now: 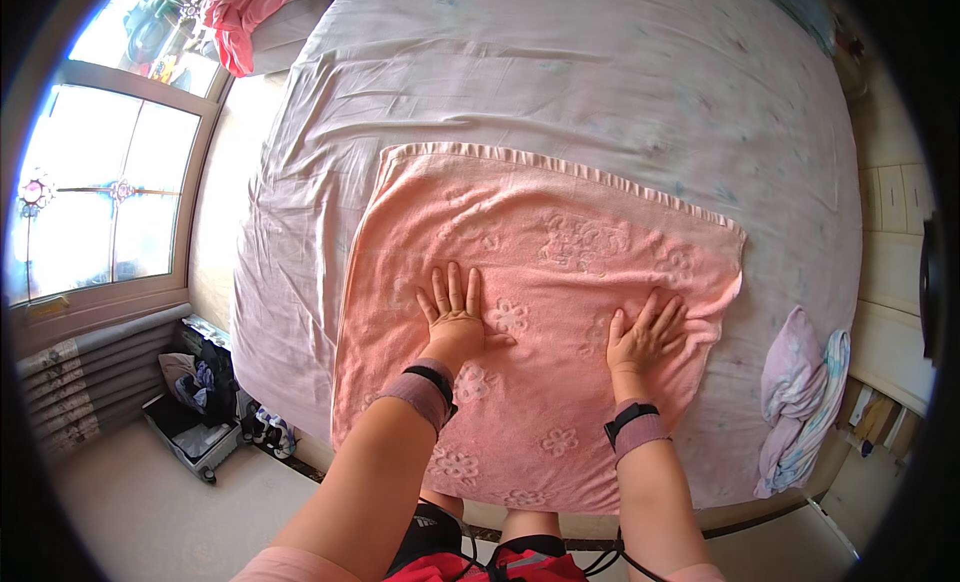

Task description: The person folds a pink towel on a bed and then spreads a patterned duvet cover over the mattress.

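A pink towel with embossed flowers (540,387) lies spread on the bed, its ribbed border along the far edge. My left hand (455,319) rests palm down on the towel, left of its middle, with the fingers apart. Palm down near the towel's right side is my right hand (643,338), its fingers spread; small folds show in the cloth beside it. Neither hand grips anything. The towel's near edge reaches the bed's near side, by my legs.
A wrinkled pale sheet (525,79) covers the bed. Bunched fabric (791,402) lies at its right edge. On the floor at left are an open suitcase (199,439) and shoes (276,434). Pink clothing (236,26) hangs over a grey seat near the window (112,192).
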`<move>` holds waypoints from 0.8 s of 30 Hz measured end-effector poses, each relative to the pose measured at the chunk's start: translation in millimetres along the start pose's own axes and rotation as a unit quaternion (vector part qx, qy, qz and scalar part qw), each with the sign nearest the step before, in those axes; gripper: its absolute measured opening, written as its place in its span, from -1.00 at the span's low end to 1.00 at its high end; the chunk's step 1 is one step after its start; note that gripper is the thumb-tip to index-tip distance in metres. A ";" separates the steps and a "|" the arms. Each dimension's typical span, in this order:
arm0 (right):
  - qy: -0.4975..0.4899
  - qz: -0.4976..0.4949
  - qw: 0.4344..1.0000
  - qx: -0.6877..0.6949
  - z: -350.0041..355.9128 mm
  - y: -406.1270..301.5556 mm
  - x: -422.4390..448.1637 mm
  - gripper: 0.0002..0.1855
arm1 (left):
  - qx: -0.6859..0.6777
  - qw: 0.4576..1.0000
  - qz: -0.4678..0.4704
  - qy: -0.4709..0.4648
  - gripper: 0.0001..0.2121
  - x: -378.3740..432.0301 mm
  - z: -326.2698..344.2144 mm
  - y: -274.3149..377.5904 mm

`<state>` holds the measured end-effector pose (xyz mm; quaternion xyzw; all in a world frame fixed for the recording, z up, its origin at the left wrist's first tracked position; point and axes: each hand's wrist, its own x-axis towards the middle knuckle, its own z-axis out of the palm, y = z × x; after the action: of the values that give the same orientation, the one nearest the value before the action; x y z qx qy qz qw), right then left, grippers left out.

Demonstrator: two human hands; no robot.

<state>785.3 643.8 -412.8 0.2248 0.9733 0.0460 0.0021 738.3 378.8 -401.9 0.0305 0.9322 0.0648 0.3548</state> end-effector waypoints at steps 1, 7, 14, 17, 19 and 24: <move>0.007 0.003 1.000 0.004 1.4 -1.9 0.0 -0.24 | 0.001 1.000 0.004 0.005 0.24 -1.4 -1.8 0.1; 0.021 0.002 1.000 -0.022 11.3 0.1 -0.5 -0.24 | -0.012 1.000 0.005 0.023 0.23 -5.9 -9.6 -1.1; 0.020 0.020 0.998 -0.048 17.0 0.9 -0.2 -0.23 | -0.201 0.921 -0.009 0.333 -0.54 33.0 -60.7 -61.6; 0.033 0.004 0.998 -0.044 18.3 -7.0 0.8 -0.23 | -0.204 0.861 -0.088 0.457 -0.66 87.7 -92.5 -114.4; 0.037 0.000 0.998 -0.043 18.7 -5.8 1.6 -0.22 | -0.241 0.879 -0.084 0.402 -0.70 110.5 -112.7 -125.8; 0.017 0.003 0.999 -0.048 16.7 -6.5 2.0 -0.22 | -0.296 0.897 -0.157 0.288 -0.82 138.4 -124.4 -126.0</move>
<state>781.0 640.3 -430.0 0.2266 0.9692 0.0961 -0.0036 550.9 256.0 -418.9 -0.2423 0.9240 0.2876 0.0688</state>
